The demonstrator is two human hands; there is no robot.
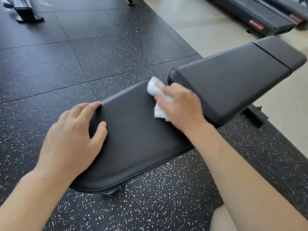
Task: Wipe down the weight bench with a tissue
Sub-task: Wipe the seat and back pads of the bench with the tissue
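Right hand (180, 104) hides half the tissue (154, 88); bench (141, 134) underneath.

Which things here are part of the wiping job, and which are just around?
In the job: tissue, right hand, left hand, seat pad, back pad.
Just around: treadmill, metal equipment, rubber floor.
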